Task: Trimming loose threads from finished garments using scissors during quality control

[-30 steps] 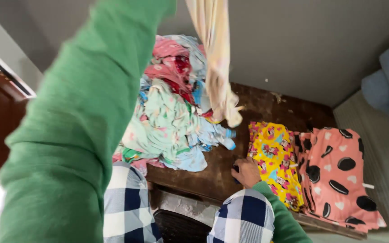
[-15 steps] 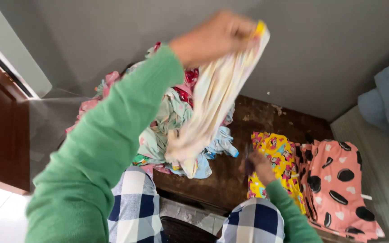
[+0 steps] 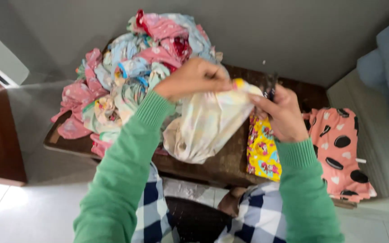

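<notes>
Both hands grip one pale garment (image 3: 208,126) above a dark wooden table (image 3: 223,164). The left hand (image 3: 192,78) is closed over the cloth's upper edge near a yellow trim, and the right hand (image 3: 284,112) pinches the same edge between thumb and fingers, just beside the left. The garment hangs bunched below them, its lower part sagging toward the tabletop (whether it touches the wood cannot be told). By the look of it, the step in hand is finding the edges so the piece can be opened flat; the next move calls for drawing the hands apart along that edge. Behind the left hand rises a heap of clothes (image 3: 131,76). Right of the hands lie a yellow printed piece (image 3: 262,153) and a pink piece (image 3: 338,148), flat, side by side.
</notes>
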